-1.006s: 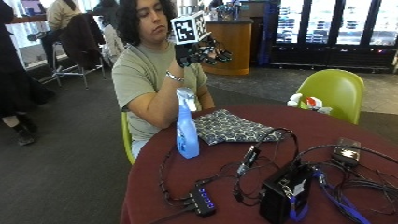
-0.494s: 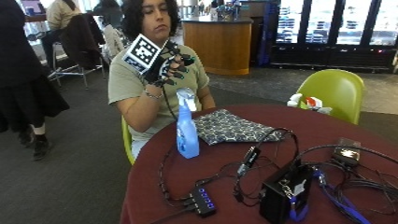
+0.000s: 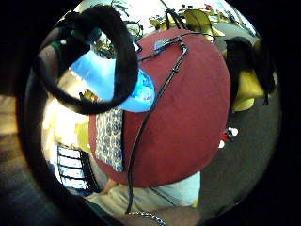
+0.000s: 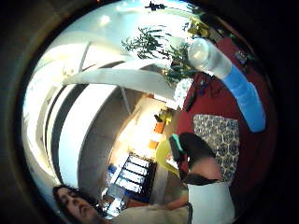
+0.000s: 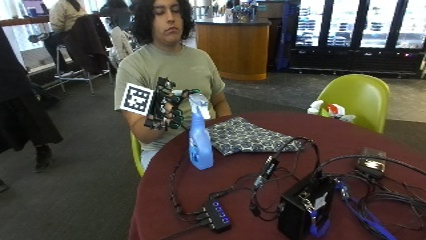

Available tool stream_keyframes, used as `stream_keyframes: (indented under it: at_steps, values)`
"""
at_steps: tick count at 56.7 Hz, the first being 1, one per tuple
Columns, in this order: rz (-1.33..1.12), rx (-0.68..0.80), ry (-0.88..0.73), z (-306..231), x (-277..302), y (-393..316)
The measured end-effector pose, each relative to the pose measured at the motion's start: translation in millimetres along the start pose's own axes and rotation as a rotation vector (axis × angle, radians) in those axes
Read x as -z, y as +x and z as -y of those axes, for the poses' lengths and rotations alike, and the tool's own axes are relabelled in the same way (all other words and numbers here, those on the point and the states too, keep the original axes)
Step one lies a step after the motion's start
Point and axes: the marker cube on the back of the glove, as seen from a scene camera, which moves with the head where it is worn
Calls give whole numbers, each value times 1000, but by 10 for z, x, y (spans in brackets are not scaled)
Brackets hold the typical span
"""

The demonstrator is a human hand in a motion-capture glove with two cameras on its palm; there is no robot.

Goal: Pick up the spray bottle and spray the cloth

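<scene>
Seated person at a round red table, near its edge on their side. Spray bottle stands upright on the table close to that edge, blue body, white trigger head at the top. Patterned cloth lies flat just beside the bottle, further in along the same edge, toward the green chair. Bottle and cloth look near each other, possibly touching at the cloth's corner; cannot tell for certain.

Gloved right hand is raised beside the bottle's head, at the level of the trigger, fingers spread and partly curled toward it. No contact that I can confirm: from the outside view the fingertips reach the head's outline, but nothing wraps the neck or trigger. The little-finger-side palm view shows the bottle close to the palm and the cloth on the table below; the thumb-side view shows the bottle standing free next to the cloth. Hand reads as unclosed, holding nothing.

Progress, judged: nothing completed. Bottle not lifted, cloth shows no visible wetting. Remaining: close on the bottle's neck, lift, aim the nozzle at the cloth, squeeze the trigger.

Cables, a hub and a black box occupy the table's far half.
</scene>
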Motion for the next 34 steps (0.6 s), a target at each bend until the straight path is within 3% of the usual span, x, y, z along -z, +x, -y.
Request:
stream_keyframes:
  at_steps: [4, 8, 12, 19, 34]
  values:
    - [17, -64, 84, 61, -77, 37]
    - [35, -38, 54, 107, -136, 107]
    - [56, -128, 111, 223, -220, 117]
    - [75, -94, 239, 271, -248, 156]
    - [89, -116, 238, 318, -372, 127]
